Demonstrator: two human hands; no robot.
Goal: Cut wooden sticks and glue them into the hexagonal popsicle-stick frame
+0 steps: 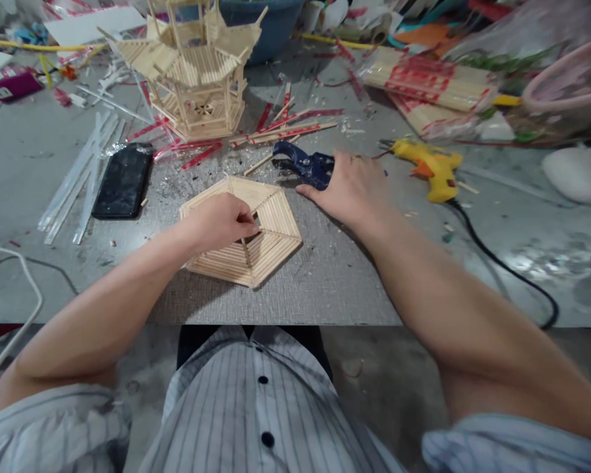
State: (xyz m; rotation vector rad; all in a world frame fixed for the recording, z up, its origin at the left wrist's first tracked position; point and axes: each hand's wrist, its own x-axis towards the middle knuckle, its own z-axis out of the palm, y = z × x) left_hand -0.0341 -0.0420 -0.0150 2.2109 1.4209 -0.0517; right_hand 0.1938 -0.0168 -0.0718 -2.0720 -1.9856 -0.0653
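A six-sided panel of thin wooden sticks [276, 253] lies flat near the table's front edge, with a small hole at its middle. My left hand [221, 222] is over the panel, thumb and fingers pinched together at the rim of that hole. Whatever the fingertips hold there is too small or hidden to make out. To the right of the panel, my right hand [354, 187] is closed round the handles of dark blue hand cutters [308, 164]. The cutters lie low over the table, their curved jaws pointing left, and my palm hides the handle ends.
A stick-built pagoda model [197, 72] stands behind the panel. On the left are a black phone [123, 180] and clear glue sticks [81, 174]. A yellow glue gun [431, 167] with a black cord lies right; packs of sticks [428, 79] are behind it.
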